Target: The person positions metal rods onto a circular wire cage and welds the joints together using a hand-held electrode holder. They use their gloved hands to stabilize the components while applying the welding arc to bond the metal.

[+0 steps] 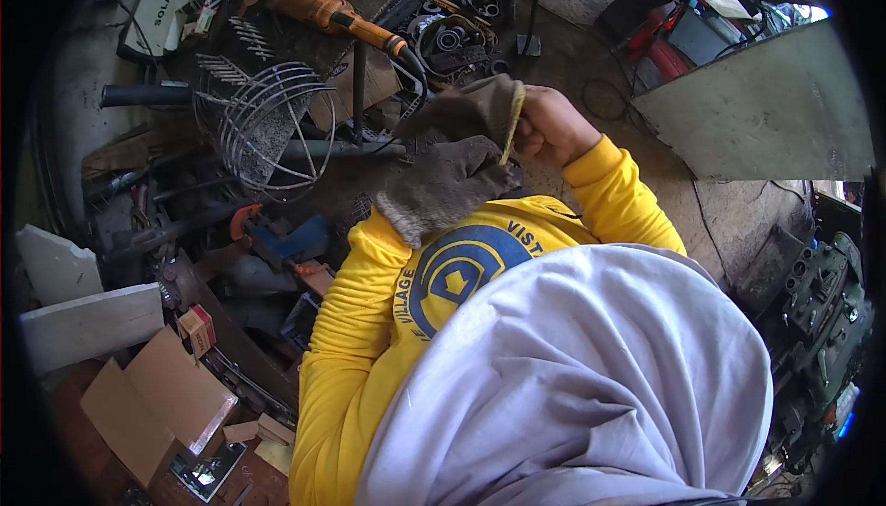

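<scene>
One dark brown knit glove covers the left hand, its cuff meeting the end of a yellow sleeve; what the left fingers grip, if anything, is hidden, so I cannot tell whether they are closed. The right hand is bare, its fingers curled tight on the yellow-edged cuff of a second glove, which extends leftward from that grip, just beyond the left hand. Nearer the body than both hands is a yellow sweatshirt with a round blue print, and behind that a broad, creased lavender cloth. To the left of the hands stands a round wire guard; beyond it, an orange angle grinder lies with its cord trailing toward the hands. Straight beyond the hands sits a heap of metal parts, with a bearing-like ring among them. A flat pale panel is well to the right of the right hand, and a greenish engine-like machine lies farther right and nearer the body. Well left and nearer the body, an opened cardboard box rests near a small red-and-tan carton.
</scene>
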Tool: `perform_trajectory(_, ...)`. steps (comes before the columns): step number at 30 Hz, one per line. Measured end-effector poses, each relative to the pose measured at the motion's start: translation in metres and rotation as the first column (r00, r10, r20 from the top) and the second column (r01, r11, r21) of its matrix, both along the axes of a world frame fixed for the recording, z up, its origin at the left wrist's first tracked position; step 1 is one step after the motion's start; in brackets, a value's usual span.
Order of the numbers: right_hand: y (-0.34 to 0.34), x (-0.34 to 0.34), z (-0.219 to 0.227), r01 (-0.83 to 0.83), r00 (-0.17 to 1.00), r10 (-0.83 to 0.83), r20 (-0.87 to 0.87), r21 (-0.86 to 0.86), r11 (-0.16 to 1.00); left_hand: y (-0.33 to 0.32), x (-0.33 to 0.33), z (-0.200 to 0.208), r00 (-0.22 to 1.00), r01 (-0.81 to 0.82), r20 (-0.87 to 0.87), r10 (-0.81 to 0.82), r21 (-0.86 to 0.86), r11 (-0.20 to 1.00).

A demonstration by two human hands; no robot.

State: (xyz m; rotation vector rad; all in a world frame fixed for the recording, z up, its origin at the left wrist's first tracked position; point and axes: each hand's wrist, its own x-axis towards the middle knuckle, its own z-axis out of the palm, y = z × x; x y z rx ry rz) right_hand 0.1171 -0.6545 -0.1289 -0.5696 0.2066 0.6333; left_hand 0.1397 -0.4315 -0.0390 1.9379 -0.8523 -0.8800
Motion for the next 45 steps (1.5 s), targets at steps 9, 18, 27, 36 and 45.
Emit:
perform_trajectory(9, 0.037, -0.016, 0.022, 0.642, 0.654, -0.374, 0.658, -0.222, 0.734, -0.03, -0.006, 0.003, 0.99, -0.035, 0.126, 0.054, -0.153, 0.988)
perform_trajectory(18, 0.032, -0.005, 0.003, 0.41, 0.792, -0.057, 0.608, -0.461, 0.787, -0.036, -0.007, -0.033, 0.894, 0.256, 0.427, -0.139, -0.231, 0.939)
perform_trajectory(27, 0.03, 0.023, 0.055, 0.264, 0.843, -0.033, 0.536, -0.359, 0.895, -0.043, -0.005, -0.048, 0.856, 0.202, 0.513, -0.061, -0.224, 0.953)
perform_trajectory(36, 0.029, 0.021, 0.046, -0.045, 0.999, 0.046, -0.014, 0.067, 0.997, -0.038, 0.002, -0.038, 0.823, 0.305, 0.566, -0.057, -0.354, 0.884)
perform_trajectory(45, 0.062, 0.005, 0.046, 0.211, 0.974, -0.192, 0.123, -0.169, 0.963, -0.045, -0.007, -0.025, 0.465, 0.408, 0.752, -0.466, 0.285, 0.867)
